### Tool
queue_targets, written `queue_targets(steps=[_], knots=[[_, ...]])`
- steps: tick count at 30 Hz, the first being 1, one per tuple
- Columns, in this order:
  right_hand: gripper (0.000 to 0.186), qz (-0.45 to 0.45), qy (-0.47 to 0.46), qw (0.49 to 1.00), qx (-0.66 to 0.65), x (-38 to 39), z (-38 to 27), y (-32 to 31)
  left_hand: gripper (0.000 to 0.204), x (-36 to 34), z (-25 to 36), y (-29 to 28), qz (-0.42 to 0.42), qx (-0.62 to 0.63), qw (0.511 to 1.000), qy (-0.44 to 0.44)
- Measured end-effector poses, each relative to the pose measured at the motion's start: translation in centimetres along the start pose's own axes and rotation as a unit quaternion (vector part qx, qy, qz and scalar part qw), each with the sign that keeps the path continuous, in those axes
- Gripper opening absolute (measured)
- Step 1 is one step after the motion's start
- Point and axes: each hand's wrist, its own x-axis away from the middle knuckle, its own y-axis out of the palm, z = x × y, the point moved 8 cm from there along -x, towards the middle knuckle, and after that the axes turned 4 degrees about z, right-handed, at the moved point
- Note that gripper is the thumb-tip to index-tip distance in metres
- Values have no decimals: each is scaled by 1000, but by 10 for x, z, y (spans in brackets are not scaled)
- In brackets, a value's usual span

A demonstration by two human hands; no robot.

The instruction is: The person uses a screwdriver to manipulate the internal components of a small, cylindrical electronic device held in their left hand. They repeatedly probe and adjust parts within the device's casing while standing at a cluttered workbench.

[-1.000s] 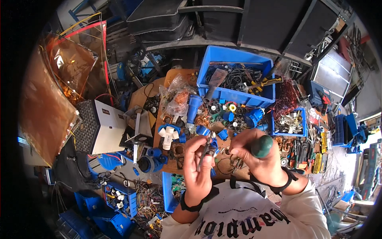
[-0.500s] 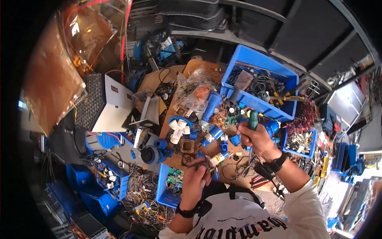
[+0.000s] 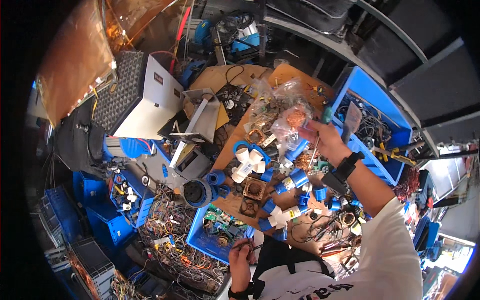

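My right hand [image 3: 327, 139] is closed round a screwdriver with a green handle [image 3: 327, 115]. Its thin shaft points back down toward the table, beside a clear plastic bag [image 3: 294, 120] with copper-coloured windings in it. My left hand [image 3: 240, 260] is low, near my body, its fingers closed on a small dark part [image 3: 245, 244] whose kind I cannot make out. Just beyond that hand stands a blue bin [image 3: 200, 241] of green circuit boards. Between the hands lie a white branched pipe fitting [image 3: 248, 165], square fan-like frames [image 3: 255, 188] and blue plastic connectors [image 3: 295, 181].
A large blue crate [image 3: 367, 165] with cables and yellow-handled tools stands at the far right of the wooden table [image 3: 227, 172]. Tangled wires [image 3: 172, 240] pile up at the left. A white box [image 3: 157, 100] and a metal housing [image 3: 202, 117] stand at the far left.
My right hand has moved away from my body with the screwdriver, over toward the plastic bag. The left hand has dropped back toward my body with the dark part. The view has shifted.
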Motion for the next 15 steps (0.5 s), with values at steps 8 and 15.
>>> queue_targets(steps=[8,15], knots=[[19,43,22,995,84,-16,7,-11,22,-10,-5,-6,35,79,996,-19],[18,-39,-22,995,90,44,3,-29,18,-19,5,21,4,-2,1000,17]])
